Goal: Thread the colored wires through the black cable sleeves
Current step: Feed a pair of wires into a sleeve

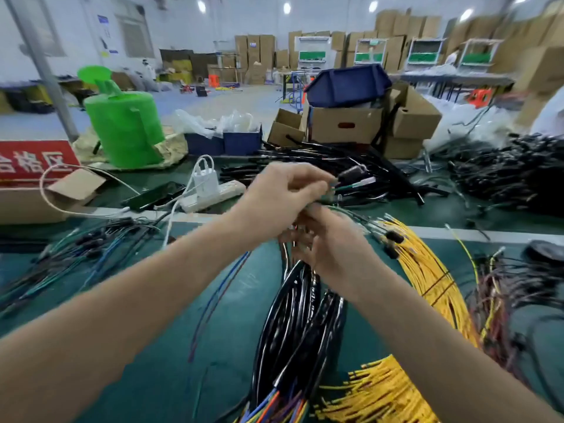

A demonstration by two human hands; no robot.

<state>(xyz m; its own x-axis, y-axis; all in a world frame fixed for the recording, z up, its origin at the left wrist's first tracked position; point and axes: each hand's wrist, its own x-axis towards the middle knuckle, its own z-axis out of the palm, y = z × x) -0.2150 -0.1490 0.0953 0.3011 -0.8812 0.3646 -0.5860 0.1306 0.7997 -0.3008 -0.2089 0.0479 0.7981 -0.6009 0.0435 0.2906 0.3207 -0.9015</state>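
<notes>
1. Two hands meet above the surface (183, 331). The left hand (283, 190) pinches thin wire ends (348, 187). The right hand (332, 248) curls round the tops of the black cable sleeves (293, 315), which trail down to the surface.
2. Wires look light and floppy, sleeves glossy and probably slippery; best held near the ends.
3. Blue bins (224, 143) hold clear plastic bags (213, 122). The cardboard box (341, 125) is capped by a dark blue bin (348, 83), contents hidden.

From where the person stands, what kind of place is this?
Probably a factory hall for wire-harness assembly: stacked cardboard boxes along the far wall, a green work table strewn with yellow wire bundles and black cable sleeves.
</notes>
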